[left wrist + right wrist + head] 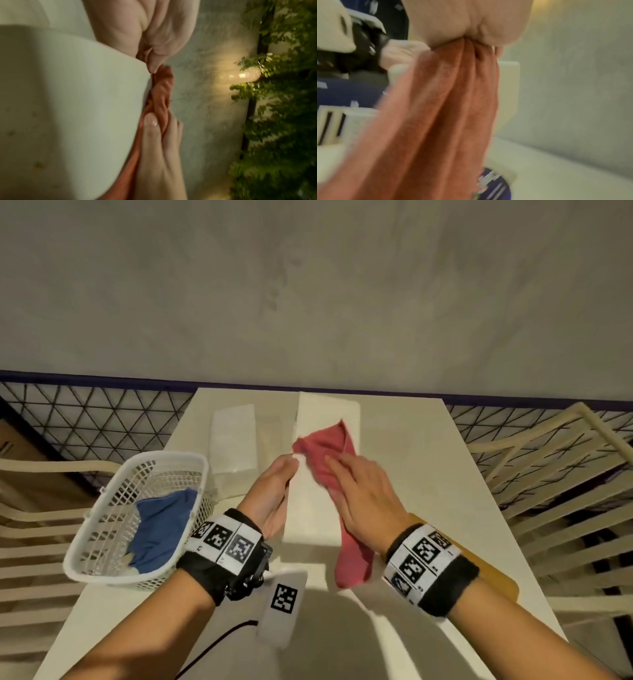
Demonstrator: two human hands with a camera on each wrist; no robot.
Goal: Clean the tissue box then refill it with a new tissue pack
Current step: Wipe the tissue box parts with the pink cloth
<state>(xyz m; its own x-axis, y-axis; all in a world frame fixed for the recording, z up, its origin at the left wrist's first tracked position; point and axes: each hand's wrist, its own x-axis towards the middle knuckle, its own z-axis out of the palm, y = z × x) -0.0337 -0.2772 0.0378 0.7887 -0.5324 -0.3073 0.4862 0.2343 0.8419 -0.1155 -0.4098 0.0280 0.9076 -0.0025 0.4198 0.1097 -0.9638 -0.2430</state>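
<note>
The white tissue box (311,515) lies lengthwise in the middle of the white table (428,474). My left hand (274,494) holds its left side, fingertips hooked over the top edge (153,66). My right hand (363,491) presses a red cloth (325,446) onto the box top. The cloth (445,108) bunches under the palm and between thumb and fingers (150,121), then trails back over the box's near end. The new tissue pack (234,440), in clear wrap, lies left of the box.
A white basket (164,455) holding a blue cloth (161,529) sits at the table's left edge. A flat tan board (493,577) lies under my right wrist. A marker card (282,607) rests near the front. Slatted chairs (555,460) flank the table.
</note>
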